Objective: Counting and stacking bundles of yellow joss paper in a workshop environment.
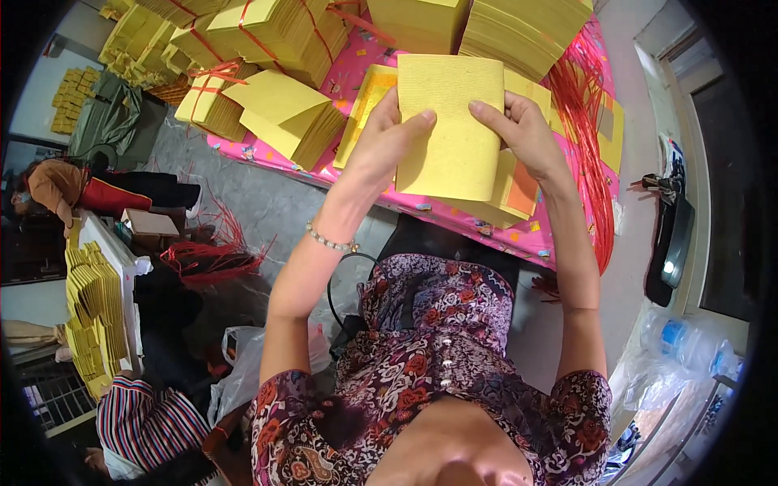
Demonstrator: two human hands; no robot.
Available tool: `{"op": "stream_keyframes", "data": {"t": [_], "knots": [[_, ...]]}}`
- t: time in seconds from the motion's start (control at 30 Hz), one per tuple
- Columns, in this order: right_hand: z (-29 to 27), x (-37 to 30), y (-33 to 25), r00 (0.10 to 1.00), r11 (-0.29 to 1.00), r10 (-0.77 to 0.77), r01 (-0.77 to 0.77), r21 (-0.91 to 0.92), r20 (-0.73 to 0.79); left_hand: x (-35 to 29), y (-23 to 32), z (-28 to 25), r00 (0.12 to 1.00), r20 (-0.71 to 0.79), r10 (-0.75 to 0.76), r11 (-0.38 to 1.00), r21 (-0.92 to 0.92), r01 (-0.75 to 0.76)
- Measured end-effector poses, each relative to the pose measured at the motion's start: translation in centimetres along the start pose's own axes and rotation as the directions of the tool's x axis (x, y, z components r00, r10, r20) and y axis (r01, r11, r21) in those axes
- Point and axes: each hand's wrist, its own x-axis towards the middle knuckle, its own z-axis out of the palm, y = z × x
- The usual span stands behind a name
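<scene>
Between my two hands I hold up a rectangle of yellow ribbed paper [450, 154]; whether it is one sheet or a thin stack I cannot tell. My left hand [385, 138] grips its left edge, thumb on the front and fingers behind. On the opposite edge, my right hand [527, 134] pinches it the same way. Below and behind it, more yellow paper with an orange patch [521, 193] lies on the pink patterned tablecloth [494, 235]. A yellow piece with an orange print [369, 101] lies beside my left hand.
Tied yellow paper bundles [267, 36] and a loose folded stack [296, 121] cover the table's far left. Red plastic strings [585, 121] hang over its right side. At left, two people sit by another table with yellow stacks [93, 300]. A plastic bottle [685, 336] stands at right.
</scene>
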Motion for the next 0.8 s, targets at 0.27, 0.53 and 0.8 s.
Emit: {"op": "stream_keyframes", "data": {"t": [0.27, 0.53, 0.8], "knots": [[0.4, 0.3, -0.2, 0.997, 0.997, 0.062, -0.06, -0.039, 0.04, 1.5, -0.7, -1.4, 0.99, -0.027, -0.135, 0.991, -0.021, 0.135], [0.4, -0.1, 0.8, 0.991, 0.99, 0.054, -0.038, -0.136, 0.121, 0.9, -0.6, -1.3, 0.992, -0.082, -0.095, 0.995, -0.014, 0.095], [0.9, -2.6, 1.4, 0.989, 0.999, 0.037, -0.038, 0.008, 0.142, -0.4, -1.2, -0.1, 0.981, -0.122, 0.151, 0.988, -0.002, -0.152]]}}
